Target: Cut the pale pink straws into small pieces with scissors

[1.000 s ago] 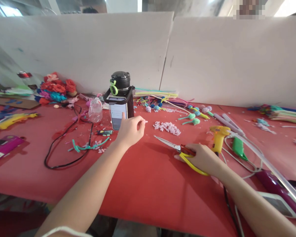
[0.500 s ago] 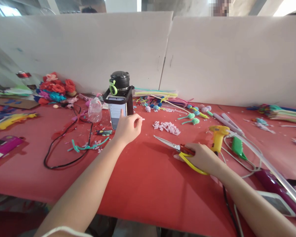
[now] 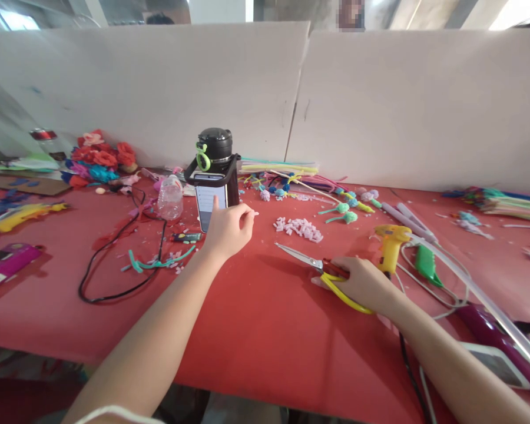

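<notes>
My left grip (image 3: 229,232) pinches a pink bit (image 3: 256,214), partly blocking the phone (image 3: 204,206) before the flask (image 3: 216,143). My right grip (image 3: 357,281) holds scissors (image 3: 301,257), nearer the desk's (image 3: 247,335) near edge. Pink pieces (image 3: 298,228) lie beyond the blades; a glue gun (image 3: 391,246) sits just right.

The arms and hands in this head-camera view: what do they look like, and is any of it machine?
Nothing mechanical: the left hand and right hand are a person's, with no gloves, rings or cables on them. Both forearms show bare, without a watch or bracelet. A whitish edge, perhaps a sleeve hem, curves across the left arm.
</notes>
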Action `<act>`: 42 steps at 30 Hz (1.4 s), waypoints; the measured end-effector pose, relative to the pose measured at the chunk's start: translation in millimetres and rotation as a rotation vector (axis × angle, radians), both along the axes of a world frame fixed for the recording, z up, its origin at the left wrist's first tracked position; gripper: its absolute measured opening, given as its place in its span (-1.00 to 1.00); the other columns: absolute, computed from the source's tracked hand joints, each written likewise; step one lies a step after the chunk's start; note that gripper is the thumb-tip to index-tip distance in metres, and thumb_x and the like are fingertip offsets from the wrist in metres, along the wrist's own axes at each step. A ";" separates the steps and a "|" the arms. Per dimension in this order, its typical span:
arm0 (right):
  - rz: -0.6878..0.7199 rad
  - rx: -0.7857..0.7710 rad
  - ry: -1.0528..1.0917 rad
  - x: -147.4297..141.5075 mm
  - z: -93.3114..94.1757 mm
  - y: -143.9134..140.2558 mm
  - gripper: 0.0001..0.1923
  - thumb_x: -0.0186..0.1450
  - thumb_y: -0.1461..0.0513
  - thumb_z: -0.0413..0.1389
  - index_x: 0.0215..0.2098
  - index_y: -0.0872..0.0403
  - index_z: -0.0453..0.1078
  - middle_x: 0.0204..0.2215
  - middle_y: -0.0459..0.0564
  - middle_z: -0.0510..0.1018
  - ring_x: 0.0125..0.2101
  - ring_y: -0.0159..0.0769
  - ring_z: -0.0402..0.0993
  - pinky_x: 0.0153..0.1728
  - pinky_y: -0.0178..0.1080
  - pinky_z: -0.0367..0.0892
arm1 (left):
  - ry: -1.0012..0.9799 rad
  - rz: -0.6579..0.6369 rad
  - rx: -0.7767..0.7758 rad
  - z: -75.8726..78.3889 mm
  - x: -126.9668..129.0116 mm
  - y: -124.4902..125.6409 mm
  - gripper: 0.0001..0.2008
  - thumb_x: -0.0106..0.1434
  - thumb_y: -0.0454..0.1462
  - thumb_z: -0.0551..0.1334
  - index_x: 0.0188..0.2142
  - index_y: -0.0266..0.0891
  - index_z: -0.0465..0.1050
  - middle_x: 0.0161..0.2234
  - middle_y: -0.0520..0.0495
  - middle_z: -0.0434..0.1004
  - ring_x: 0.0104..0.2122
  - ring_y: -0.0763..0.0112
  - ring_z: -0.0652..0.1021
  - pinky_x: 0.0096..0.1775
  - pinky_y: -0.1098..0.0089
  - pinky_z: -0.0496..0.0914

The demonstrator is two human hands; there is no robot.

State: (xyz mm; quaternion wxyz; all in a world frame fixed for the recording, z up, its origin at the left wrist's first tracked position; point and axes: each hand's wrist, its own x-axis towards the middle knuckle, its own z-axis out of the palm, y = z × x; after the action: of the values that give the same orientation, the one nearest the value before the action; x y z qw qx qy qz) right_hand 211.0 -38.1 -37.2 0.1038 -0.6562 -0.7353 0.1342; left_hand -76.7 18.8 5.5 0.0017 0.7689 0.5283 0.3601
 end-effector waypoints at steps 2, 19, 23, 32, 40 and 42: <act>0.010 0.022 0.010 0.4 -1.0 0.2 -0.47 0.12 -0.20 0.13 -0.61 -0.02 0.08 -0.69 -0.12 0.31 -0.61 -0.30 0.23 -0.56 -0.27 0.05 | -0.006 -0.007 0.004 -1.0 -1.3 1.8 -0.78 0.36 -0.26 0.07 -0.37 -0.14 0.45 -0.27 0.01 0.71 -0.30 0.28 0.64 0.35 -0.18 -0.16; -0.001 -0.020 -0.005 0.2 -0.6 0.2 -0.49 0.13 -0.20 0.12 -0.58 -0.02 0.09 -0.65 -0.12 0.31 -0.58 -0.30 0.23 -0.53 -0.26 0.06 | 0.005 -0.033 -0.014 2.2 -1.3 1.1 -0.77 0.36 -0.27 0.07 -0.40 -0.16 0.43 -0.31 0.02 0.70 -0.35 0.32 0.63 0.36 -0.17 -0.16; -0.003 -0.026 -0.005 0.4 -0.7 -0.3 -0.48 0.13 -0.21 0.12 -0.58 -0.01 0.09 -0.66 -0.12 0.30 -0.58 -0.31 0.23 -0.53 -0.26 0.06 | 0.036 -0.033 -0.054 3.5 4.3 -7.8 -0.78 0.36 -0.28 0.07 -0.39 -0.17 0.42 -0.28 0.02 0.70 -0.30 0.29 0.63 0.35 -0.20 -0.21; 0.013 0.022 0.011 0.2 -0.3 -0.5 -0.47 0.12 -0.21 0.12 -0.60 -0.01 0.09 -0.67 -0.10 0.33 -0.61 -0.31 0.24 -0.54 -0.27 0.04 | 0.047 -0.026 -0.184 3.3 13.6 -19.9 -0.79 0.37 -0.27 0.06 -0.35 -0.18 0.43 -0.26 0.00 0.70 -0.27 0.27 0.62 0.32 -0.25 -0.19; 0.013 0.013 0.005 0.8 -1.4 0.0 -0.46 0.13 -0.23 0.10 -0.59 -0.01 0.08 -0.68 -0.11 0.32 -0.61 -0.31 0.23 -0.54 -0.26 0.03 | 0.023 -0.037 -0.203 1.2 14.5 -20.7 -0.79 0.37 -0.26 0.07 -0.36 -0.19 0.42 -0.27 0.00 0.69 -0.27 0.26 0.62 0.30 -0.27 -0.14; 0.017 0.015 -0.003 0.8 -0.7 0.5 -0.47 0.13 -0.22 0.10 -0.59 -0.01 0.08 -0.68 -0.10 0.32 -0.61 -0.31 0.23 -0.53 -0.26 0.05 | 0.022 -0.036 -0.208 0.9 14.2 -20.6 -0.79 0.37 -0.26 0.07 -0.36 -0.19 0.42 -0.28 -0.01 0.69 -0.27 0.26 0.62 0.30 -0.27 -0.14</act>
State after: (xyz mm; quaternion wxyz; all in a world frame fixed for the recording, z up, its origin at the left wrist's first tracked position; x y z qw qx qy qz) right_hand 211.8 -37.6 -37.9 0.1066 -0.6494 -0.7419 0.1287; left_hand -62.6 -1.8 6.4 0.0822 0.7779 0.5487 0.2951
